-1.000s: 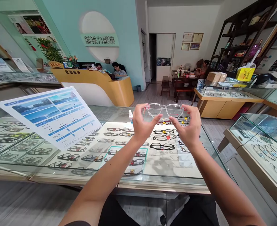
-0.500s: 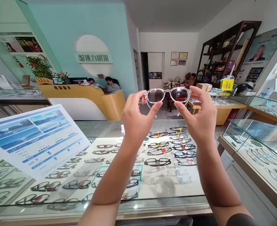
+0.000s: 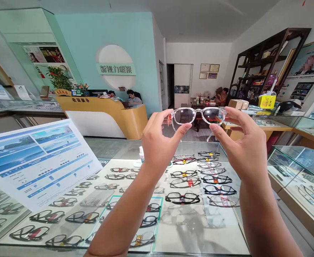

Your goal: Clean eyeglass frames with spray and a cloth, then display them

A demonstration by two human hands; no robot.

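We hold the glasses (image 3: pixel 198 116) up level w/ both hands: left hand (image 3: pixel 159 142) pinching one rim end, right hand (image 3: pixel 242 142) the other, lenses clear between grips for viewing. Display case (image 3: pixel 221 228) well below.

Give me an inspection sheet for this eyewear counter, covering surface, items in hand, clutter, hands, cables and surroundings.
Surface: glass display case with rows of frames lying under the glass.
Job's things: clear-framed glasses with tinted lenses, held up above the case.
Clutter: printed chart propped at left; small bottle on the glass.
Grippers: left hand pinches the frame's left end; right hand pinches its right end.
Cables: nothing seen.
Surroundings: yellow reception desk with people seated behind it; dark shelving at right.
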